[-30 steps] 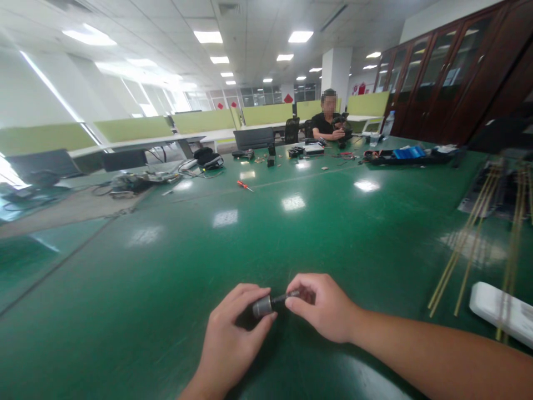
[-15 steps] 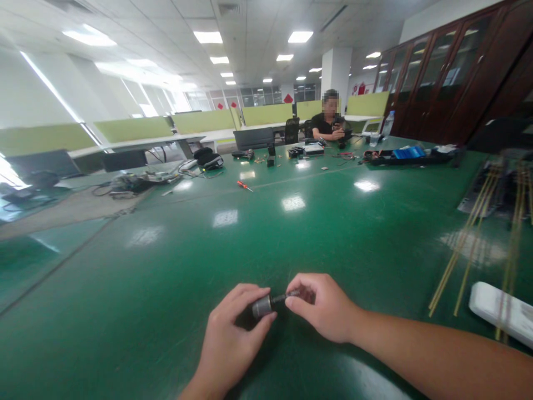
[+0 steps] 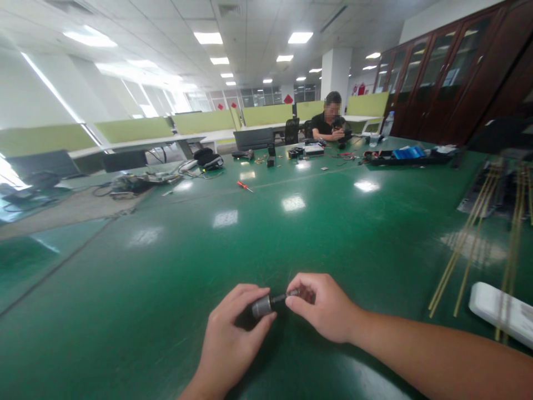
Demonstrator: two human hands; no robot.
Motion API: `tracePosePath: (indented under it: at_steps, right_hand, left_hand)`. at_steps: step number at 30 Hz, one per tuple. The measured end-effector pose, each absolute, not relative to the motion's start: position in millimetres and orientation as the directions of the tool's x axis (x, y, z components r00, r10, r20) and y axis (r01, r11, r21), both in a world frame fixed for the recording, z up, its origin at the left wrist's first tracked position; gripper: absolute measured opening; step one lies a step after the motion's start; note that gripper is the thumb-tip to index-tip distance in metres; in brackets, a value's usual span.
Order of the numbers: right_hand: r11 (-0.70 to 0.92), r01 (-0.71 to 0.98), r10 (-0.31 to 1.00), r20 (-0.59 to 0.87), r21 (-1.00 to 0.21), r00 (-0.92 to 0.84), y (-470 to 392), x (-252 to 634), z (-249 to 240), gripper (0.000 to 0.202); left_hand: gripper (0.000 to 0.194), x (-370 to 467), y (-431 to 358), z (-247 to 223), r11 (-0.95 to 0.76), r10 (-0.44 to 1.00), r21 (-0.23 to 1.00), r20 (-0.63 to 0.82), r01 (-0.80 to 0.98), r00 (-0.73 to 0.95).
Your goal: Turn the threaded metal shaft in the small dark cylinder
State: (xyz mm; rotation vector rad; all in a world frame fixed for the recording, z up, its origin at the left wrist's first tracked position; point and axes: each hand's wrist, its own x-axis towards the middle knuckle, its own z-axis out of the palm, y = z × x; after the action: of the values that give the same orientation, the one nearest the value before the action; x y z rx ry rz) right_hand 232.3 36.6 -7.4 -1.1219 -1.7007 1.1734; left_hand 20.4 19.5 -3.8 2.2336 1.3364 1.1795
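Observation:
My left hand (image 3: 237, 328) is closed around a short dark-grey metal cylinder (image 3: 262, 306), with fingers over its top and the thumb below. From the cylinder's right end a thin dark shaft (image 3: 278, 300) reaches toward my right hand (image 3: 318, 304), where thumb and index finger pinch its far end. The other fingers of my right hand are curled. Whether shaft and cylinder are one piece or two cannot be made out. Both hands are low over the green tabletop (image 3: 187, 261), near its front edge.
A white power strip (image 3: 495, 311) and several thin yellow rods (image 3: 466, 250) lie at the right. Farther off are an orange-handled screwdriver (image 3: 244, 186), a black tray (image 3: 408, 157) and a clear bottle (image 3: 388, 125). Across the table sits a person (image 3: 331, 122) holding a dark object.
My hands and the grey cylinder stay almost exactly in place. The person across the table has lowered their head slightly.

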Motion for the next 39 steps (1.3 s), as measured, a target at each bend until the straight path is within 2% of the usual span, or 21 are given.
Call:
tracePosePath:
  at_steps: [24,39]
  right_hand:
    - [0.168,0.191,0.95,0.107,-0.967,-0.294,38.7,233.0,-10.2,0.008]
    - [0.128,0.124,0.955,0.089,-0.984,-0.283,41.7,232.8,-15.3,0.01]
  left_hand:
    - [0.022,16.7,20.5,-6.6,-0.503,0.848,0.611,0.485,0.612,0.213]
    - [0.028,10.0,20.9,-13.8,-0.393,0.915,0.734,0.374,0.554,0.154]
